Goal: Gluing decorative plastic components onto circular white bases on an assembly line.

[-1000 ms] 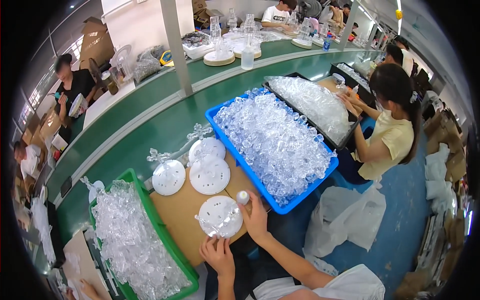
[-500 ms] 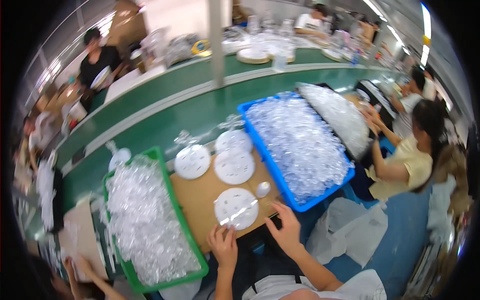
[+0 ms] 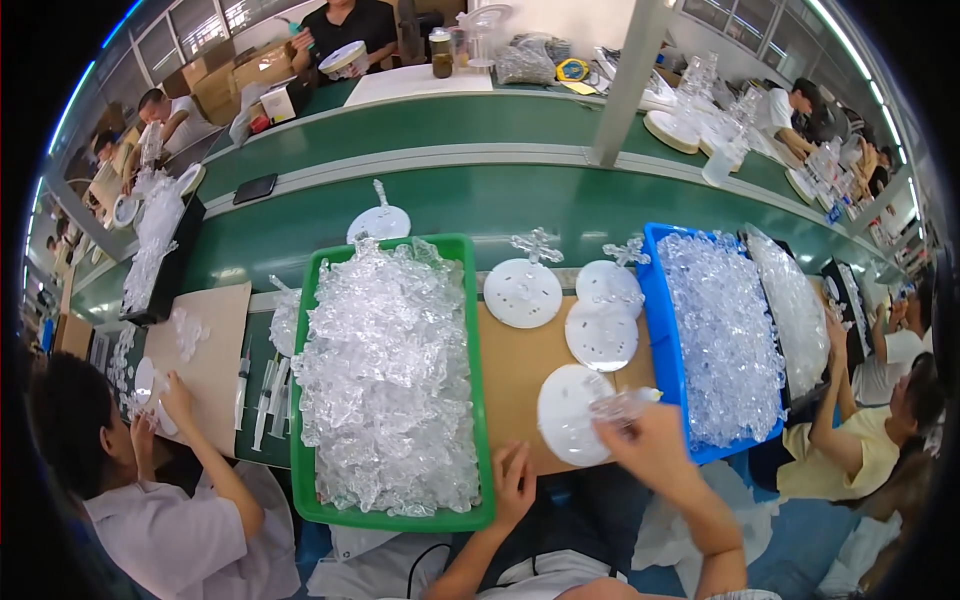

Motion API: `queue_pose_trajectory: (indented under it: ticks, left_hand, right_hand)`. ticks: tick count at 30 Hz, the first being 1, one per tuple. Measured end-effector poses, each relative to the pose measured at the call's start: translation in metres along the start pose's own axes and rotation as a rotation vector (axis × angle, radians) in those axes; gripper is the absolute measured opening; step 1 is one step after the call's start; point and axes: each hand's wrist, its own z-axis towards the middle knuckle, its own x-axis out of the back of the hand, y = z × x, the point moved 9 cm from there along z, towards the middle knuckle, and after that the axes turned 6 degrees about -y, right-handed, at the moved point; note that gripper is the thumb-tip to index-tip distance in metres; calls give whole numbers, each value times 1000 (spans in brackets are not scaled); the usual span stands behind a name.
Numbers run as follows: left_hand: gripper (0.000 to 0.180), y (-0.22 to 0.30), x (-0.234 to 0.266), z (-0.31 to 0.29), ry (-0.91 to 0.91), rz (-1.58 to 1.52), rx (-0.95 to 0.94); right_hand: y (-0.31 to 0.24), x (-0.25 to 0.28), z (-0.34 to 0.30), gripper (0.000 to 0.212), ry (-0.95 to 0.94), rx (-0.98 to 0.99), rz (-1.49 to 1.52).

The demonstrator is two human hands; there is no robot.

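A round white disc with small dark marks lies on brown cardboard in front of me. Over its right side, my right hand pinches a clear plastic piece, blurred and partly covered by the fingers. Just beyond that hand, the pale tip of a small bottle shows. My left hand rests at the cardboard's near edge beside the green bin, its fingers loosely bent and apart, with nothing seen in them. Clear plastic pieces heap up in that bin.
More white discs with clear plastic pieces lie farther back. A blue bin of clear parts stands right. Co-workers sit at both sides; at the left one handles a disc near syringes. A metal post rises behind the green bench.
The view has swung left. My right hand has come over the disc and now holds a clear plastic piece. The left hand has drawn off the disc's edge toward the green bin.
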Motion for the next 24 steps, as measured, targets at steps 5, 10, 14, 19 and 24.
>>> queue_pose_trajectory:
  ticks: [5,10,14,19,24]
  left_hand:
    - [36,-2,-2,8,30,103,-30]
    - [39,7,-12,15,32,261,-122]
    - [37,1,-23,6,32,338,-124]
    - [37,-3,-31,-4,21,295,-121]
    - [37,2,-21,3,30,355,-120]
  right_hand:
    - [-33,101,130,17,75,86,-81]
    - [64,83,343,27,-3,-25,-383]
    - [159,17,425,24,-21,-87,-419]
    - [198,-34,455,39,-340,10,-708]
    - [111,-33,443,68,-338,94,-802]
